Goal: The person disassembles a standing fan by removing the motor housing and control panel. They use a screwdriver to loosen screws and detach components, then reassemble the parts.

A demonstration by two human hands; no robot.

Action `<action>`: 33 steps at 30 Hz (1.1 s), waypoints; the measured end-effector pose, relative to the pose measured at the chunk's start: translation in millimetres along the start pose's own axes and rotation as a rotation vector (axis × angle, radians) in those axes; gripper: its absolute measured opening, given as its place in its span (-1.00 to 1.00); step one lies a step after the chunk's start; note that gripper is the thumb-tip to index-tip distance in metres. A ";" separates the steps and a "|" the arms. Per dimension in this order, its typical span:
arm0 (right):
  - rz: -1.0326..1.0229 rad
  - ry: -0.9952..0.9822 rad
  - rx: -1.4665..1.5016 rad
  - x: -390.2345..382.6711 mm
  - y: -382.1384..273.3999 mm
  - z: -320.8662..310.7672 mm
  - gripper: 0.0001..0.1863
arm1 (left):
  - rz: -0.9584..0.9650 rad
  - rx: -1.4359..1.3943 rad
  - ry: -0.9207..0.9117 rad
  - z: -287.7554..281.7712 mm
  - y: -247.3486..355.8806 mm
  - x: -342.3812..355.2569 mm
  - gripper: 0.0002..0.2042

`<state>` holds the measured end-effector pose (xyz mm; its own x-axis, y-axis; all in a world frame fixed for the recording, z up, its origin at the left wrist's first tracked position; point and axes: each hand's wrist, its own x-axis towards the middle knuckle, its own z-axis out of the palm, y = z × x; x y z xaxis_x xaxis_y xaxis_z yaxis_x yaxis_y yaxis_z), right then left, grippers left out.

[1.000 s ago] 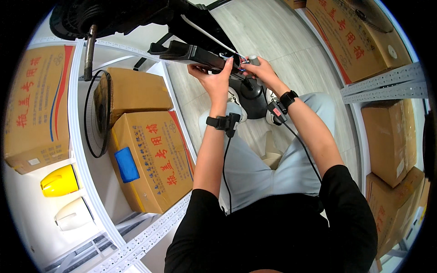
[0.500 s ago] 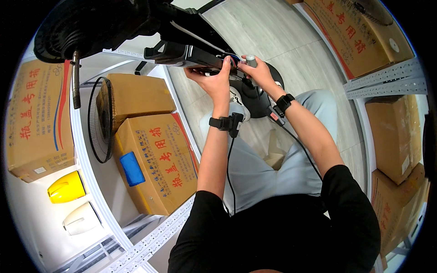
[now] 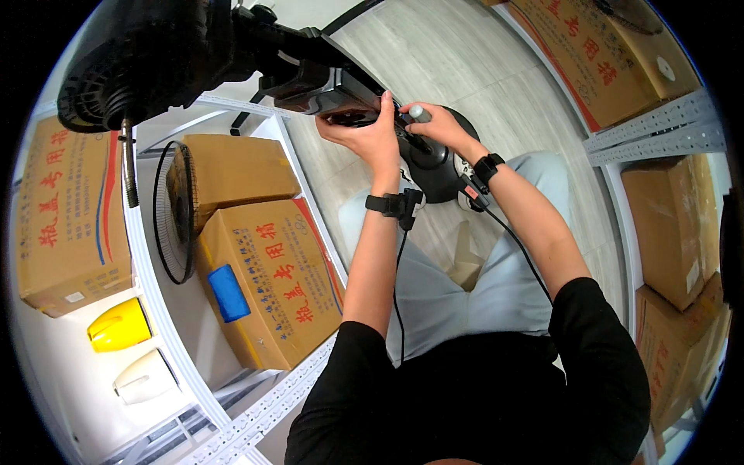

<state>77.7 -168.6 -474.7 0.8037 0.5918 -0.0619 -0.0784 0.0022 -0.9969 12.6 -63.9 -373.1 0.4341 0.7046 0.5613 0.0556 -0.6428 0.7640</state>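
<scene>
A black fan body (image 3: 167,58) with a threaded metal shaft (image 3: 129,167) leans in from the upper left. My left hand (image 3: 373,143) grips its glossy black control housing (image 3: 333,94), thumb up and fingers underneath. Close by, my right hand (image 3: 440,128) is closed around a short grey cylindrical piece (image 3: 419,114); whether this is a tool handle or the end of the stand's tube I cannot tell. Below both hands, the round black fan base (image 3: 434,172) rests on the floor between my feet.
White metal shelving (image 3: 182,325) at left holds cardboard boxes (image 3: 271,279), a round black fan guard (image 3: 174,209), a blue roll (image 3: 228,293), and yellow (image 3: 120,325) and white (image 3: 146,377) covers. More boxes (image 3: 670,232) fill shelves at right. Cables (image 3: 508,232) run from both wrist straps.
The fan body has tilted, with its shaft end lower and the housing's face turned more toward me. My right hand and the grey piece have shifted slightly down. Wires seen between the hands are now hidden.
</scene>
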 end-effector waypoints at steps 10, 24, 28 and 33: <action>-0.082 0.067 -0.104 -9.3 0.2 6.9 -0.44 | -0.185 -0.114 0.025 7.8 16.1 7.3 0.11; -0.182 0.258 -0.177 -8.0 4.5 25.8 -0.52 | -0.198 -0.006 0.053 21.3 25.4 11.4 0.09; -0.291 0.258 -0.252 -3.0 7.7 18.8 -0.53 | -0.190 0.024 0.076 26.5 23.4 9.5 0.11; -0.323 0.208 -0.286 2.5 5.7 16.9 -0.54 | -0.184 0.016 0.098 26.2 13.1 12.5 0.12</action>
<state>69.4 -153.5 -479.7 0.8632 0.4238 0.2744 0.3373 -0.0795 -0.9380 42.3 -71.4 -364.4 0.3256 0.8363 0.4412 0.1405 -0.5043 0.8521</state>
